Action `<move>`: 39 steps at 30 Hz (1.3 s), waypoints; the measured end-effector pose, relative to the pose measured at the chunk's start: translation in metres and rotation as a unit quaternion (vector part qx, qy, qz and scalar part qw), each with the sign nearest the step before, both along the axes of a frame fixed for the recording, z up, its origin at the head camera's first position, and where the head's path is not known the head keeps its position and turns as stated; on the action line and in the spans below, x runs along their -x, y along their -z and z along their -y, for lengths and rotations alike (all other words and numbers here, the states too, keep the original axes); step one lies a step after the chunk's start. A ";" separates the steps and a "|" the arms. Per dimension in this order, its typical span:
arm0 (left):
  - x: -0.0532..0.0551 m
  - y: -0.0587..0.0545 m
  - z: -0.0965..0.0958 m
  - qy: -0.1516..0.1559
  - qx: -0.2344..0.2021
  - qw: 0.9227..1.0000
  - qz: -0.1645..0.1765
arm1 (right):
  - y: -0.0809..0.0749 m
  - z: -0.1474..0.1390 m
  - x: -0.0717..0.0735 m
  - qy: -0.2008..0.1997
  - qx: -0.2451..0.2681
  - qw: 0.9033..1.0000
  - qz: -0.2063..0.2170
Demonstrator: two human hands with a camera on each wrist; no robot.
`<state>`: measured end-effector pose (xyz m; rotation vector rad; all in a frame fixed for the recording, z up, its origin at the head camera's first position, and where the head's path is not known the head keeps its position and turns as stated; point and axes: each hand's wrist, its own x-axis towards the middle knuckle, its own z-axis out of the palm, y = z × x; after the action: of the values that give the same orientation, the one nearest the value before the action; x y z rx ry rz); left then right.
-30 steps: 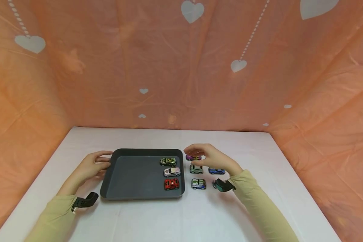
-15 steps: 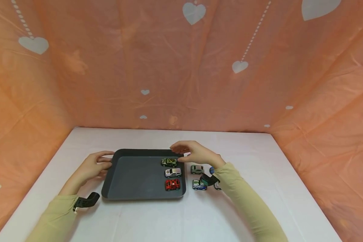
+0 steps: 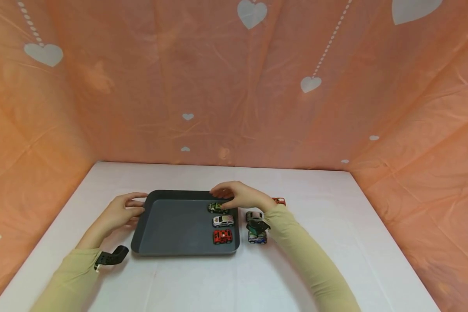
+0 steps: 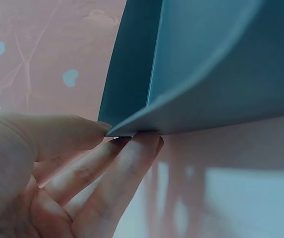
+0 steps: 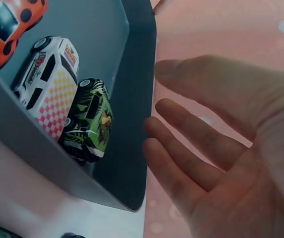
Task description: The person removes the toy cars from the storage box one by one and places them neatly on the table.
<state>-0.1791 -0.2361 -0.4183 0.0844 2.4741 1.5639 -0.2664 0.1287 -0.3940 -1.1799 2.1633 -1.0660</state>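
A gray tray (image 3: 175, 229) lies flat on the table, a bit left of the middle. Three toy cars stand in a row along its right side. The green car (image 3: 215, 208) with leafy spots is at the far end, the white car (image 3: 223, 221) with pink and yellow checks is in the middle, and the red car (image 3: 222, 236) with black dots is nearest.

The right hand (image 3: 245, 196) is up at the far right corner, close to the green car. Its thumb and fingers are spread, with a gap between them. I can't tell if it touches the tray. The left hand (image 3: 118, 212) touches the far left edge with loose, nearly straight fingers.

Just right of the tray are a pale car (image 3: 254, 216) and, nearer, a striped car (image 3: 257, 239). The right wrist's black band (image 3: 258, 227) hides bits of them. Another car (image 3: 279, 201), red and white, peeks out behind the wrist. Both sleeves are yellowish green. The table (image 3: 195, 286) is white, and the far orange cloth (image 3: 140, 86) has pale hearts.
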 end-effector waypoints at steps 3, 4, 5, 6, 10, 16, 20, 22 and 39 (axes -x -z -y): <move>0.000 0.000 0.000 0.002 -0.002 1.000 -0.003 | 0.003 0.003 0.002 -0.002 -0.007 1.000 -0.005; 0.000 0.000 0.000 0.002 -0.002 1.000 -0.003 | 0.003 0.003 0.002 -0.002 -0.011 1.000 -0.006; 0.000 0.000 0.000 0.003 0.000 1.000 -0.005 | 0.003 0.004 0.003 -0.002 -0.014 1.000 -0.007; 0.000 0.000 0.000 0.003 0.002 1.000 -0.007 | 0.003 0.004 0.003 -0.003 -0.018 1.000 -0.008; -0.001 -0.001 0.001 0.003 0.009 1.000 -0.012 | 0.002 0.007 0.002 -0.001 -0.034 0.999 -0.007; -0.001 -0.002 0.001 0.003 0.004 1.000 -0.008 | 0.003 0.010 0.002 -0.002 -0.045 0.999 0.001; -0.001 -0.002 0.000 0.003 0.003 1.000 -0.008 | 0.005 0.011 0.003 -0.004 -0.047 0.999 0.005; -0.001 -0.002 0.000 0.003 0.002 1.000 -0.008 | 0.005 0.011 0.004 -0.005 -0.049 0.999 0.006; -0.001 -0.001 0.000 -0.001 -0.001 1.000 -0.003 | 0.007 0.016 0.005 0.025 -0.134 0.989 -0.048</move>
<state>-0.1782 -0.2360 -0.4174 0.0877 2.4780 1.5676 -0.2718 0.1127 -0.4009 -1.0771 2.3325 -0.7203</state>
